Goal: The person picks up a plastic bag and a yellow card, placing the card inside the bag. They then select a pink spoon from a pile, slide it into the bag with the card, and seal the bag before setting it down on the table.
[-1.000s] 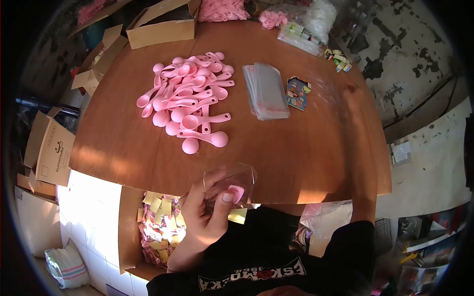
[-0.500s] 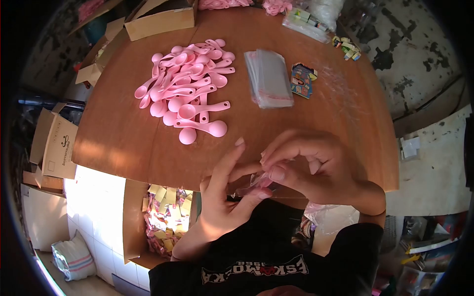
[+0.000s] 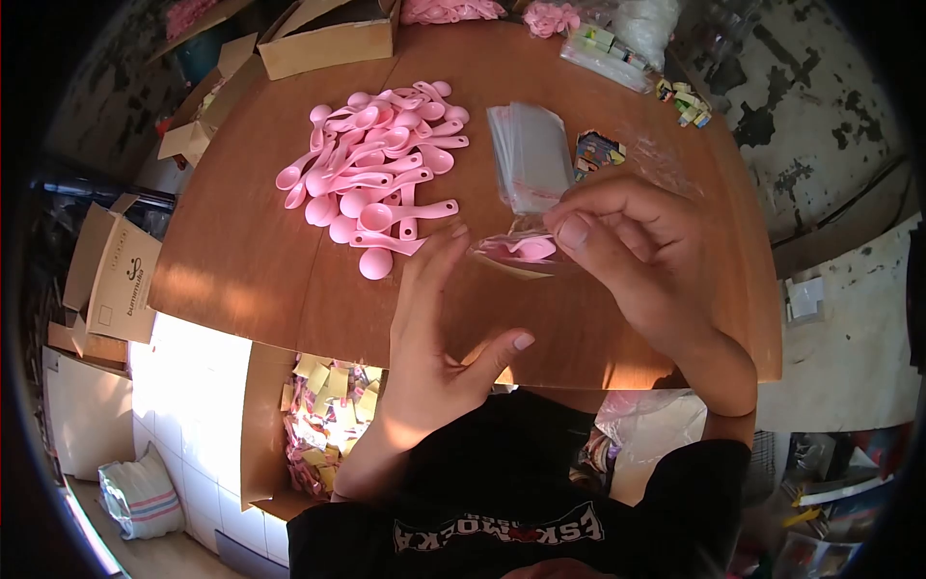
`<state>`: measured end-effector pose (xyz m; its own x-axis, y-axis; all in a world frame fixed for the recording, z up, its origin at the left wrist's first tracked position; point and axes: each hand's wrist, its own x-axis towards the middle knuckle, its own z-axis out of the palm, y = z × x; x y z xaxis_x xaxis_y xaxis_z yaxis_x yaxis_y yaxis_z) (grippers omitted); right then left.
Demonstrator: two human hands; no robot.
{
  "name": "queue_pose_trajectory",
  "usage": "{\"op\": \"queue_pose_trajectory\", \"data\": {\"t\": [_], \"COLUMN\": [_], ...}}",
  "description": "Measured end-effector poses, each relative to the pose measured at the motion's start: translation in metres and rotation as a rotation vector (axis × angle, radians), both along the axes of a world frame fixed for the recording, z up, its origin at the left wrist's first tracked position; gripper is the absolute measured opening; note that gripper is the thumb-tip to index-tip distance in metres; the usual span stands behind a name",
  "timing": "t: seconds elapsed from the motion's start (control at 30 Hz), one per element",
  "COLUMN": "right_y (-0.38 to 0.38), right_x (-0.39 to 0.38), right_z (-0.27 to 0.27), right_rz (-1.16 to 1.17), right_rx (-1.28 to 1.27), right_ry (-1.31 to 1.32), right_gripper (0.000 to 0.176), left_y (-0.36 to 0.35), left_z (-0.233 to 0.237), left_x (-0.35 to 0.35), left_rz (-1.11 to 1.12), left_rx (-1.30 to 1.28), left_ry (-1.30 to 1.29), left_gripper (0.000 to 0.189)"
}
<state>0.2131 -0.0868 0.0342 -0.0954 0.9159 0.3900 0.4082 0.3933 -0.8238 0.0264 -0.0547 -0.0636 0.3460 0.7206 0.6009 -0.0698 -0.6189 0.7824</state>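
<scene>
A clear plastic bag with a pink spoon [image 3: 532,248] inside hangs from my right hand [image 3: 632,256], whose thumb and fingers pinch the bag's edge. My left hand [image 3: 434,338] is spread open to the left of the bag, thumb apart from the fingers, holding nothing. Beyond my left hand lies a heap of pink spoons [image 3: 371,159] on the brown table [image 3: 231,261]. A stack of clear flat bags [image 3: 531,159] lies behind the held bag, beside a small pile of printed cards [image 3: 598,151] partly hidden by my right hand.
Below the table's front edge stands an open box of packed pieces [image 3: 328,410]. A cardboard box [image 3: 328,48] and pink bundles [image 3: 451,10] are at the back. Small packets [image 3: 685,103] lie at the back right. Another carton [image 3: 121,275] stands at the left.
My left hand has let go of the bag and opened. My right hand has lifted the bag with the spoon forward, toward the stack of clear bags.
</scene>
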Motion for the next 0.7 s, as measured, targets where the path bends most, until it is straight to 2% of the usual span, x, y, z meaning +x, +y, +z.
{"op": "queue_pose_trajectory", "data": {"t": [0.03, 0.1, 0.17, 0.23, 0.3, 0.33, 0.4, 0.43, 0.47, 0.53, 0.57, 0.63, 0.7], "right_y": [-0.001, -0.001, 0.000, 0.001, 0.000, 0.001, 0.005, 0.007, 0.008, 0.010, 0.009, 0.005, 0.002], "right_x": [-0.005, -0.014, -0.015, -0.015, -0.011, -0.007, 0.003, 0.005, 0.004, 0.001, 0.000, -0.003, -0.006], "right_z": [0.000, 0.000, 0.000, 0.000, 0.003, 0.001, -0.009, -0.011, -0.017, -0.029, -0.031, -0.035, -0.046], "right_rz": [-0.002, 0.079, 0.071, 0.066, 0.072, 0.072, 0.188, 0.137, 0.138, -0.034, -0.031, 0.082, 0.067], "right_rx": [0.002, -0.271, -0.315, -0.362, -0.365, -0.366, -0.273, -0.245, -0.246, -0.287, -0.286, -0.508, -0.504], "right_ry": [0.001, 0.307, 0.361, 0.416, 0.384, 0.382, 0.651, 0.574, 0.571, 0.503, 0.499, 0.319, 0.348], "right_gripper": [0.011, 0.012, 0.011, 0.011, 0.023, 0.023, 0.039, 0.048, 0.048, 0.047, 0.047, 0.040, 0.035], "left_y": [0.000, 0.000, -0.001, -0.002, -0.001, -0.001, 0.000, 0.000, 0.001, 0.002, 0.003, 0.004, 0.004], "left_z": [0.006, 0.006, -0.009, -0.014, -0.015, -0.014, -0.013, -0.013, -0.013, -0.013, -0.013, -0.013, -0.014], "left_x": [0.002, 0.005, 0.007, 0.006, 0.006, 0.006, 0.004, 0.002, -0.001, -0.004, -0.005, -0.007, -0.007], "left_rz": [0.056, 0.112, -0.213, -0.208, -0.208, -0.201, -0.194, -0.196, -0.197, -0.198, -0.201, -0.202, -0.205], "left_rx": [0.041, 0.083, -0.298, -0.311, -0.323, -0.372, -0.423, -0.445, -0.468, -0.487, -0.506, -0.501, -0.497], "left_ry": [0.050, 0.098, -0.182, -0.175, -0.169, -0.169, -0.175, -0.122, -0.068, -0.085, -0.102, -0.114, -0.122], "left_gripper": [0.075, 0.073, 0.064, 0.060, 0.057, 0.057, 0.057, 0.060, 0.064, 0.063, 0.063, 0.063, 0.063]}}
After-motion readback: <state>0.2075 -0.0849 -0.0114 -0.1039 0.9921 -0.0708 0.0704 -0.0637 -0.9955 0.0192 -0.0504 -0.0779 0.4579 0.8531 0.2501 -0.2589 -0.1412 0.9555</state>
